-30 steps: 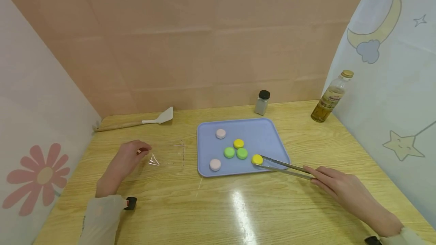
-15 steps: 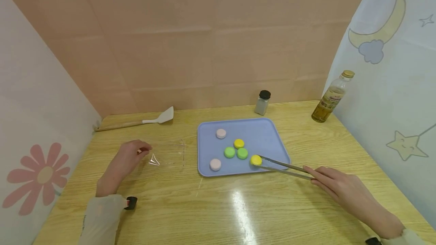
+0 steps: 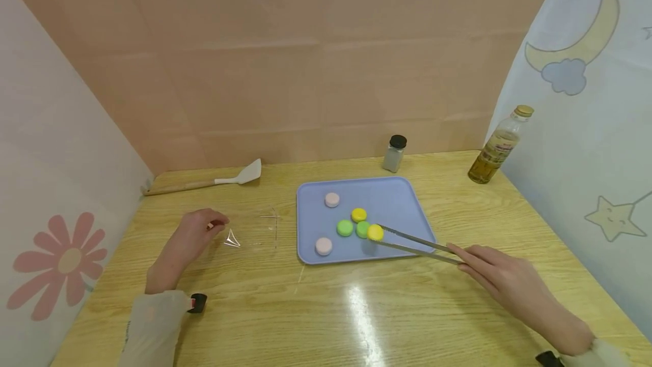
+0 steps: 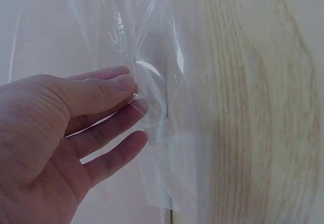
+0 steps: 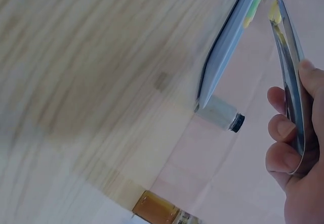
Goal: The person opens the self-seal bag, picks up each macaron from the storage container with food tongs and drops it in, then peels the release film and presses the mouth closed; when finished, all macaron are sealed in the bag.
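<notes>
Tongs (image 5: 291, 90) wrapped in the fingers of a person's right hand (image 3: 504, 279) clasp a yellow round (image 3: 375, 233) in the air over a blue tray (image 3: 392, 197), while the left hand (image 3: 191, 237), well apart from the right, pinches clear plastic film (image 4: 177, 158). A slack squeeze could let the smooth-looking piece slide from the narrow metal tips, and a low swing could knock the green rounds (image 3: 344, 227) nearby. The flimsy film, pinched between thumb and fingers, might crumple or slip should that light grip loosen.
</notes>
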`<action>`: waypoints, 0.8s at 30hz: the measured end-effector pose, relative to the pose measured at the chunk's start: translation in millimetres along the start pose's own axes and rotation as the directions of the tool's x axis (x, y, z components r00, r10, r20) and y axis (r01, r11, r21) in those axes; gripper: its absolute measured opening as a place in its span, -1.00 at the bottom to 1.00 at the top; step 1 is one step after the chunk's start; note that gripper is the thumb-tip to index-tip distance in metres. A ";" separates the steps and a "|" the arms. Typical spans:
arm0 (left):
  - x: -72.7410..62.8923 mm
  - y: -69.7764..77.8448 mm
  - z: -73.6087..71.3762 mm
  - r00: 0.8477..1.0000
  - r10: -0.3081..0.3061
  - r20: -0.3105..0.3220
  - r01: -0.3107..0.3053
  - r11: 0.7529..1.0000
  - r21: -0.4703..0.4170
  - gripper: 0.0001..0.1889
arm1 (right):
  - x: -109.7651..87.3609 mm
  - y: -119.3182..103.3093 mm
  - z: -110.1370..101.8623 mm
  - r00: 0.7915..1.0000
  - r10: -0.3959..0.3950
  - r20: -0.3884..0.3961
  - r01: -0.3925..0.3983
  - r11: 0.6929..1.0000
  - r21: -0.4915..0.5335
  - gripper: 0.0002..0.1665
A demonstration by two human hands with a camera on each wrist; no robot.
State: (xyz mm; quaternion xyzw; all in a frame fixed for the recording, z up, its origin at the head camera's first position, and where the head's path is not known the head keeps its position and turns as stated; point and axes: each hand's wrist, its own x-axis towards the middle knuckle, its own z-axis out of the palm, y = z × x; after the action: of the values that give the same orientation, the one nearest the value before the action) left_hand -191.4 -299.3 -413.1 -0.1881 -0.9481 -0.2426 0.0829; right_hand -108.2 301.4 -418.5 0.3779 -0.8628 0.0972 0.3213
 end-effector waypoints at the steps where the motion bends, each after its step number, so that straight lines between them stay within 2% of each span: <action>1: -0.1 -0.7 0.2 1.000 0.001 -0.002 -0.001 1.000 -0.001 -0.88 | 2.3 -1.4 1.9 1.000 -0.003 -0.007 0.003 1.000 0.000 -0.43; 10: -1.8 -1.9 0.0 1.000 -0.014 0.007 0.014 1.000 0.003 -0.88 | 35.8 -16.0 24.6 0.997 -0.059 -0.056 0.062 0.997 0.036 -0.44; 16: -1.4 -2.2 -0.7 1.000 -0.019 0.004 0.019 1.000 0.000 -0.88 | 62.9 -25.7 40.2 0.996 -0.086 -0.035 0.088 0.994 0.068 -0.45; 24: 0.9 0.1 -0.7 1.000 -0.019 0.006 0.019 1.000 0.001 -0.88 | 87.2 -38.6 67.9 0.990 -0.138 0.025 0.134 0.984 0.120 -0.47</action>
State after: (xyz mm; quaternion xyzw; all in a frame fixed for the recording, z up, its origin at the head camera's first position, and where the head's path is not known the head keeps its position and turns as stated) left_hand -192.1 -299.3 -412.2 -0.1798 -0.9502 -0.2422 0.0777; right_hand -157.5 195.3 -419.3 0.4557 -0.8331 0.1195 0.2898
